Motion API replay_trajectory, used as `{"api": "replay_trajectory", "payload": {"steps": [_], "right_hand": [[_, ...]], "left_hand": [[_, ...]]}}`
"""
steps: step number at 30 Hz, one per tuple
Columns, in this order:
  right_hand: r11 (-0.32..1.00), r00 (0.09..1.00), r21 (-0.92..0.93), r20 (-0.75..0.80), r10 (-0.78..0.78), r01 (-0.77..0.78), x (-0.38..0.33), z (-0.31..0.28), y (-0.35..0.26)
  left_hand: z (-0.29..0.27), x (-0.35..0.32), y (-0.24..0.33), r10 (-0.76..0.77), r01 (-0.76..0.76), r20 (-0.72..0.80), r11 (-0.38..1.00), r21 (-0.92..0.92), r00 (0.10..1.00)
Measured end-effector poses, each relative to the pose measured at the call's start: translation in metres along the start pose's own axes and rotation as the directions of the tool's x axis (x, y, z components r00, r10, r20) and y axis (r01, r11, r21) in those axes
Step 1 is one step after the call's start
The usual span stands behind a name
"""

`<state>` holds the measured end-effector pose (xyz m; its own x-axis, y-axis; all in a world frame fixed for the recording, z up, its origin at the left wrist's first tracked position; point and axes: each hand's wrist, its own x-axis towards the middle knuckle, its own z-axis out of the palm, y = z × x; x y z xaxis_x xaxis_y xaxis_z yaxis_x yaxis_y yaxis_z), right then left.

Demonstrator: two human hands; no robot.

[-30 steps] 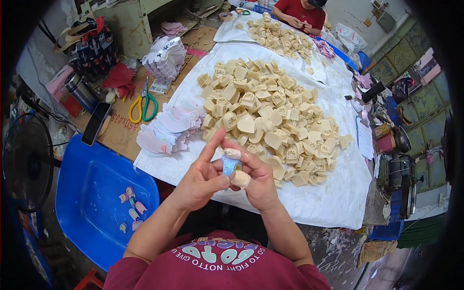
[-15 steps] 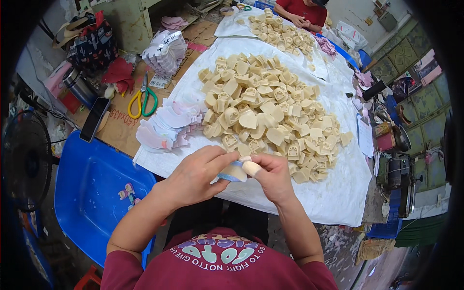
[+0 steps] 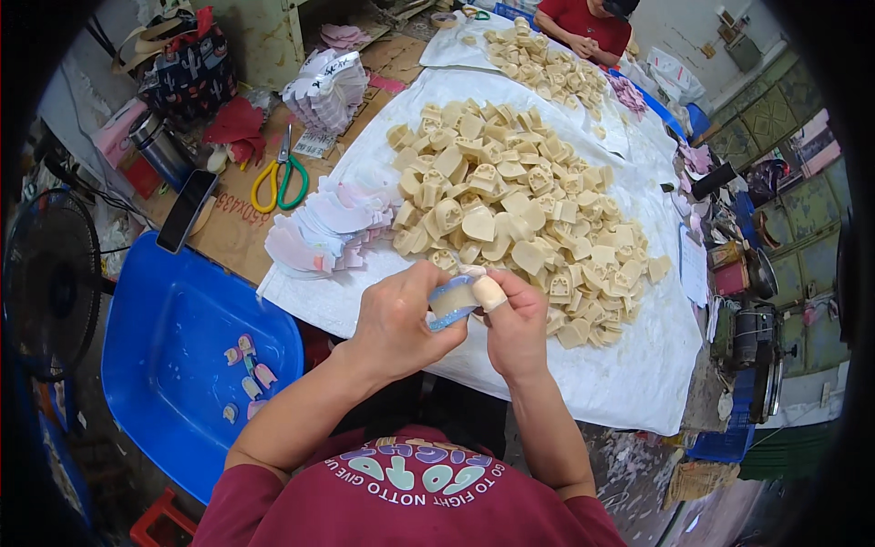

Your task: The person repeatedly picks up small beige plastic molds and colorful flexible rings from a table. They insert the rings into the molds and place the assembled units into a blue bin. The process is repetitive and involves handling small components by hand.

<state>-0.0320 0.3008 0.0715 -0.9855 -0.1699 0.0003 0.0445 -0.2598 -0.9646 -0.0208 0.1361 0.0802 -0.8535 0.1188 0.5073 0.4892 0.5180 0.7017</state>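
Note:
Between my hands, just past the near edge of the table, is a beige moulded shoe heel (image 3: 454, 299) with a blue glittery covering around its edge. My left hand (image 3: 394, 319) is closed around its left side, thumb below. My right hand (image 3: 518, 335) pinches its right end; a beige cover wraps the right thumb. Fingers hide part of the heel. Right beyond my hands lies a large pile of bare beige heels (image 3: 515, 205). To its left are stacked thin pale pink and blue cut pieces (image 3: 333, 223).
A blue tub (image 3: 150, 356) at left holds several small coloured heels (image 3: 264, 375). Scissors with yellow and green handles (image 3: 282, 178), a phone (image 3: 186, 211) and a metal flask (image 3: 162, 150) are at the left. A fan (image 3: 50, 283) stands far left. Another person (image 3: 588, 32) sits at the far end.
The heel has been tilted, showing more of its blue edge and hollow beige side. Both hands keep their grip. The view has shifted slightly, showing more of the pieces in the tub.

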Motion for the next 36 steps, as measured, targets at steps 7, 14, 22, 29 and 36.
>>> {"api": "replay_trajectory", "payload": {"steps": [7,14,22,29,36], "right_hand": [[0.999,0.999,0.049,-0.046,0.015,-0.013,0.003,0.007,0.009],[0.997,0.997,-0.002,-0.019,0.077,-0.077,0.003,0.014,0.010],[0.982,0.970,-0.156,0.197,0.141,-0.112,0.015,0.038,0.031],[0.367,0.722,-0.625,0.551,-0.418,0.689,0.052,0.104,0.055],[0.196,0.608,-0.581,0.700,-0.375,0.790,0.087,0.153,0.093]], "left_hand": [[0.013,-0.001,-0.002,-0.185,0.182,-0.084,0.982,-0.046,0.979],[0.015,-0.009,-0.015,-0.154,0.156,-0.103,0.988,0.006,0.983],[-0.001,-0.038,-0.036,-0.157,0.173,-0.156,0.980,0.094,0.975],[-0.092,-0.155,-0.124,-0.660,0.772,-0.452,0.625,0.113,0.600],[-0.097,-0.227,-0.170,-0.632,0.774,-0.447,0.491,0.401,0.633]]}}
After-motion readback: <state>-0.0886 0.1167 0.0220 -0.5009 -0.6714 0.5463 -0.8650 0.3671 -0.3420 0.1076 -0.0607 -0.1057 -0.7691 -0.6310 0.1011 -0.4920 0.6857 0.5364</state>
